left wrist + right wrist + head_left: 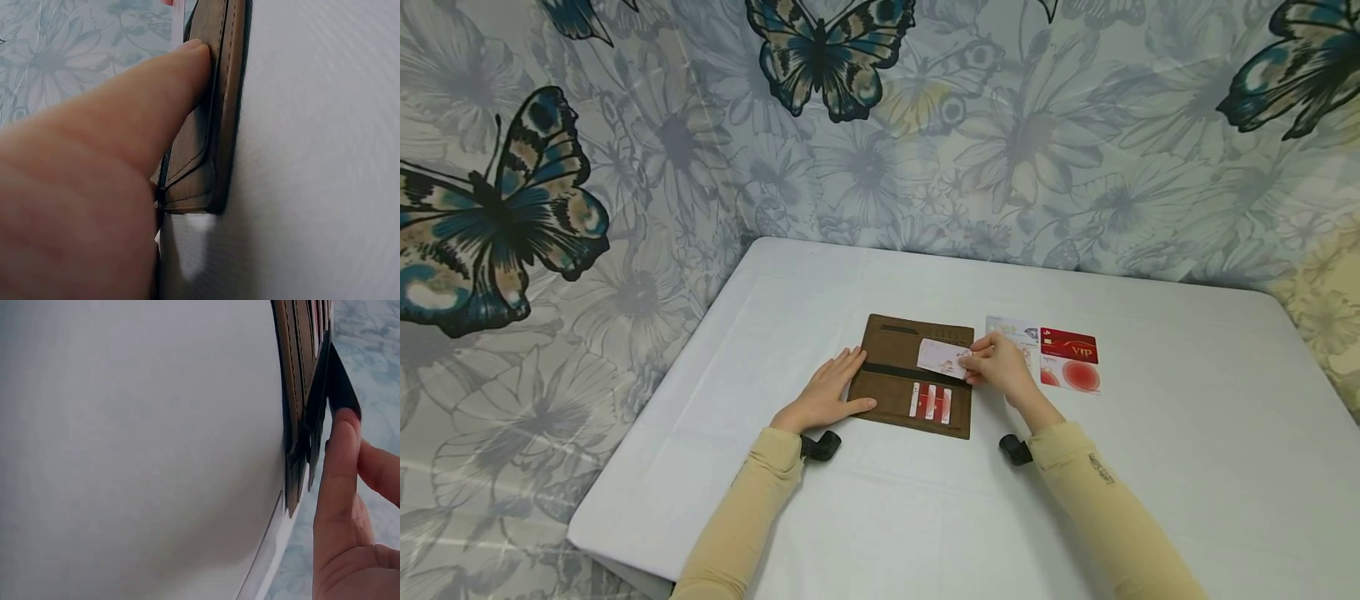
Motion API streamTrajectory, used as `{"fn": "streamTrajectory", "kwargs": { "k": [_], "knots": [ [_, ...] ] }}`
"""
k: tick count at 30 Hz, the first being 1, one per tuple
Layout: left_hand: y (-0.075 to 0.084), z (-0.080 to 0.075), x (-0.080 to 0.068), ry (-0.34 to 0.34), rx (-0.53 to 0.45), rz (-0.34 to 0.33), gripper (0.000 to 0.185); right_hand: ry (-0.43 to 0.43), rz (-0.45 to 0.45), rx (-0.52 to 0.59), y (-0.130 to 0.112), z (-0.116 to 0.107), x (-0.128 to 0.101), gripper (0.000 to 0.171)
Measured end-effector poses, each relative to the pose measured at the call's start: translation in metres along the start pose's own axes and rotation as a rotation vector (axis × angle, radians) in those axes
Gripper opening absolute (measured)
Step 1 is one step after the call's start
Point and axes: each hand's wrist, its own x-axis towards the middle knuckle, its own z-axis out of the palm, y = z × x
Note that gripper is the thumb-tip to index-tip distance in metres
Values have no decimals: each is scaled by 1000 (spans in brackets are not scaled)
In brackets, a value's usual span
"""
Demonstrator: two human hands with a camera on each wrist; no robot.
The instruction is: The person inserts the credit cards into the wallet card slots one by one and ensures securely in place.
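A brown wallet (917, 375) is laid open and flat near the middle of a white table (1187, 433), its long axis running away from the person and its fold crossing it from side to side. In the near half, a red and white card (930, 402) is seen tucked into a slot.

A pale card (942, 357) is held over the wallet's right part, at the fold, with its long axis lying roughly left to right and slightly tilted. It is pinched at its right end by the right hand (1000, 367), whose fingers are curled round that end; the wrist is angled inward from the right, and the forearm is in a tan sleeve (1105, 508).

The left hand (827, 396) is laid flat with straight fingers, palm down, on the wallet's left edge, and the thumb is pressed on the near half. In the left wrist view a fingertip (194, 56) is seen against the wallet's stitched edge (219, 125).

Just right of the wallet, three more cards are laid on the table: a white one (1013, 328), a red VIP card (1069, 346) and a red-circled one (1071, 377).
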Motion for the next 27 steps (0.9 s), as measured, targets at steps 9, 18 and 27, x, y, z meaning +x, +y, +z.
{"fn": "streamTrajectory", "kwargs": {
  "k": [9, 18, 27],
  "knots": [
    [-1, 1, 0, 8, -4, 4, 86, 5, -15, -110, -3, 0, 13, 29],
    [-2, 1, 1, 2, 2, 1, 87, 7, -43, -227, -11, 5, 20, 25],
    [-2, 2, 2, 3, 10, -5, 86, -12, -17, -303, -14, 13, 25, 25]
  ]
}}
